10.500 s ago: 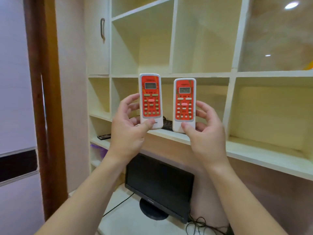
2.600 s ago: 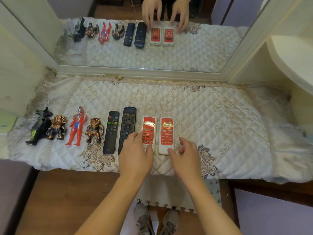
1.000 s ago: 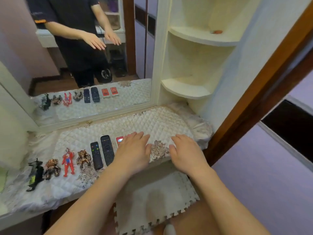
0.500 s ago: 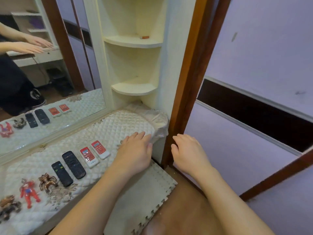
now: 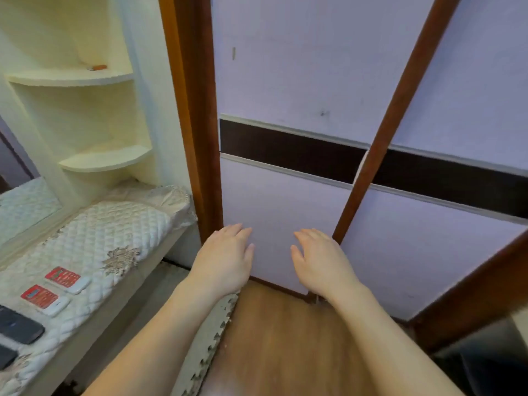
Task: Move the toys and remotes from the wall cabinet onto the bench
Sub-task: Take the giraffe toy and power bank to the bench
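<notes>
- On the bench [image 5: 94, 318] we can see a red-faced remote [image 5: 66, 278] lying flat, with a second red-faced remote [image 5: 43, 299] just beside it, side by side and apart.
- Toward the left edge of the view lies a black remote [image 5: 17, 328]. The corner of a second black remote [image 5: 4, 357] shows below it, cut off by the frame.
- All four rest on the quilted cover [image 5: 120, 224] that drapes the bench; we judge these four as delivered.
- We see no toys from here, and the wall cabinet is out of view too. So we cannot tell whether the toys are across or whether anything is left to fetch.
- Our left hand [image 5: 225, 258] is empty, palm down, its fingers straight and close together.
- Our right hand [image 5: 320, 261] is likewise empty, fingers loosely extended. Both hover well apart from the remotes, so no carry is under way.
- The hands are in front of a lilac sliding door [image 5: 285, 210]; we cannot tell whether the fingertips touch it.
- A brown wooden post [image 5: 197, 110] stands between the door and the bench alcove, and a dark band [image 5: 285, 144] crosses the door.
- Above the bench, cream corner shelves [image 5: 105, 161] hold one small object [image 5: 97, 67], too small to identify.
- A mirror edge [image 5: 23, 204] shows at far left, and a foam mat [image 5: 211, 338] meets the wooden floor [image 5: 285, 338] below.
</notes>
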